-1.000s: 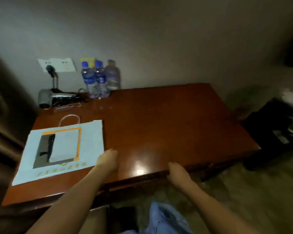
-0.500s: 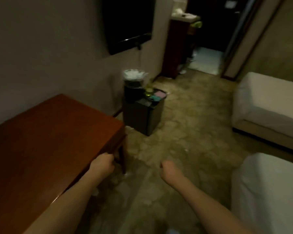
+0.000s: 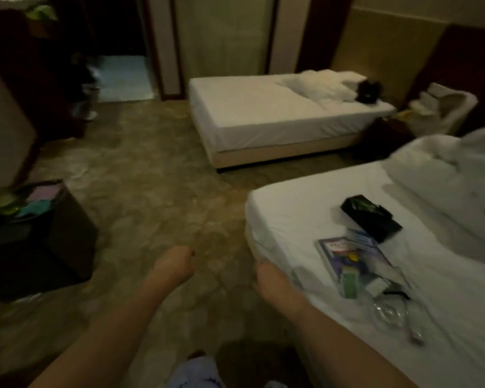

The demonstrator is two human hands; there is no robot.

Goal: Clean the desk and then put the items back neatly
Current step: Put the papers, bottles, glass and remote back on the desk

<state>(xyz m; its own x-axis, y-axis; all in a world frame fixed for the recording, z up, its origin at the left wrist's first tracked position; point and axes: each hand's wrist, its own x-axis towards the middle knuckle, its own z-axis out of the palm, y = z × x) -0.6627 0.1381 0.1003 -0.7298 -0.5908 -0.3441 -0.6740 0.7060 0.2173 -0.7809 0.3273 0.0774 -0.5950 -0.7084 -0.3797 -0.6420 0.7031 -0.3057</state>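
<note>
A dim bedroom is shown, with a patterned carpet floor (image 3: 157, 197) running between two beds. The far bed (image 3: 263, 116) is dressed in white sheets, with rumpled pillows and a dark object at its head end. The near bed (image 3: 291, 217) occupies the right side of the view, and the items are found lying on its sheet close to the foot corner: a black box (image 3: 371, 218) furthest in, a blue-and-white booklet (image 3: 347, 256) just beside it, a small green box (image 3: 350, 284) at the booklet's near edge, and a clear glass piece (image 3: 389, 312) nearest the camera; finer detail is lost to blur. A crumpled white duvet (image 3: 459, 186) is piled toward the head of this bed. A dark cabinet (image 3: 53, 236) stands at the left, with pale folded cloths and green leaves on top. An open doorway (image 3: 123, 77) is seen at the far left. No table is in view. The left hand (image 3: 174, 264) is held out over the carpet with fingers curled into a loose fist, nothing gripped. The right hand (image 3: 269, 278) is extended at the foot corner of the near bed, fingers curled under and empty; contact with the sheet cannot be determined.
</note>
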